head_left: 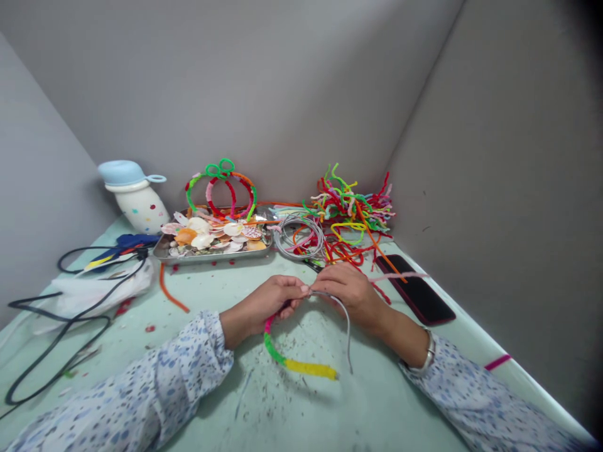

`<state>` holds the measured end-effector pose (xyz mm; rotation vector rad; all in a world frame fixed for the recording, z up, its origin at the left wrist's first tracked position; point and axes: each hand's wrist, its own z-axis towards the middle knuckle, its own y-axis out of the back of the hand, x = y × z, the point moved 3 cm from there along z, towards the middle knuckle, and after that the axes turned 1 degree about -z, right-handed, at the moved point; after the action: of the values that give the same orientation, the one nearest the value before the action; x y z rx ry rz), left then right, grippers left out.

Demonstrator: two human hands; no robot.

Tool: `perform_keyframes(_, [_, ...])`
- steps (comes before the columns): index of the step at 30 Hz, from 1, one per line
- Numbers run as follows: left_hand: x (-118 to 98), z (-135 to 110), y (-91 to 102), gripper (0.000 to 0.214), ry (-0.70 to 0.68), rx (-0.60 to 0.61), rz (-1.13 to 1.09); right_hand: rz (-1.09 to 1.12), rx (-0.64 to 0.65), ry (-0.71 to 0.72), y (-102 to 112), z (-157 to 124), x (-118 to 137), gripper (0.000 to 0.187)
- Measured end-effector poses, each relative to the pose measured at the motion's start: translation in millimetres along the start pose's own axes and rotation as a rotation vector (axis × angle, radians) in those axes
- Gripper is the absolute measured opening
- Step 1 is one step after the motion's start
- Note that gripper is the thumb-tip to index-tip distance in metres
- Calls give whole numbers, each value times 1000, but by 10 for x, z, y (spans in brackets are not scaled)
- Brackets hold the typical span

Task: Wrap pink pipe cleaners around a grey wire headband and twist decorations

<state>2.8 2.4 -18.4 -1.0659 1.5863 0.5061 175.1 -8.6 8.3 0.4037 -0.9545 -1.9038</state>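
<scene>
My left hand (266, 304) is closed on a curved hoop (292, 361) wrapped in pink, green and yellow fuzzy wire, pinching it near its upper end. My right hand (351, 290) is closed too, pinching a pale pink fuzzy wire (400, 275) against the bare grey wire (347, 326) of the hoop. The two hands meet fingertip to fingertip above the pale green table (282, 414). The pink wire trails off to the right over a phone.
A metal tray (162, 254) of seashells stands behind, with a finished fuzzy-wire pumpkin (221, 185). A pile of coloured fuzzy wires (351, 210) and coiled grey wire (299, 235) lie at back right. A dark phone (417, 292), a white dotted jar (139, 204), black cables (61, 326) and a glue gun (120, 246) lie around.
</scene>
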Motion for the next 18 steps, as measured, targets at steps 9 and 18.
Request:
perform_keyframes(9, [-68, 29, 27, 26, -163, -215, -2, -25, -248, -242, 55, -25, -56, 20])
perform_keyframes(18, [-102, 30, 91, 26, -256, -359, 73, 1106, -54, -977, -162, -103, -208, 21])
